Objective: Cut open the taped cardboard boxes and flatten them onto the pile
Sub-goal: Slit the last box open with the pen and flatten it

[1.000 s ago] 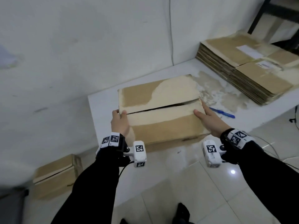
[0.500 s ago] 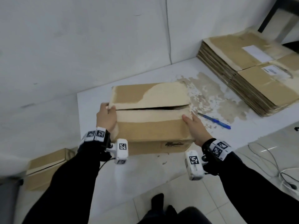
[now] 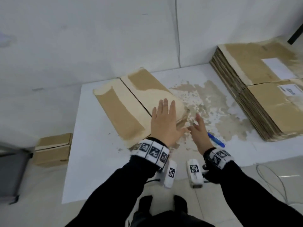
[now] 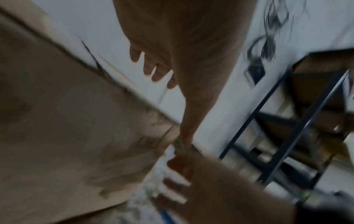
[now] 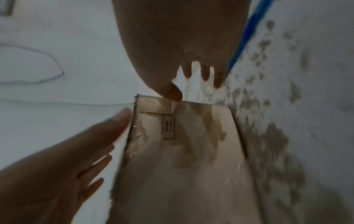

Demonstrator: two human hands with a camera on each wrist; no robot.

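Observation:
A brown cardboard box (image 3: 131, 108) with pale torn patches lies on the white table (image 3: 91, 145), its long side running diagonally away from me and a dark seam down its top. My left hand (image 3: 164, 122) is spread flat with straight fingers over the box's near right corner. My right hand (image 3: 197, 128) is open just right of that corner, holding nothing. In the right wrist view the box end (image 5: 182, 151) shows a small printed label, and my right thumb (image 5: 173, 92) is at its top edge. The pile of flattened boxes (image 3: 262, 89) sits at the table's right.
A blue pen-like tool (image 3: 216, 140) lies on the table just right of my right hand. Brown residue (image 3: 213, 102) stains the tabletop. Another closed box (image 3: 54, 148) stands on the floor at left beside a grey bin (image 3: 9, 169). Cables (image 3: 270, 177) lie on the floor at right.
The box has been turned from lying across in front of me to pointing diagonally away. Both hands have let go of its ends and are now open at its near right corner.

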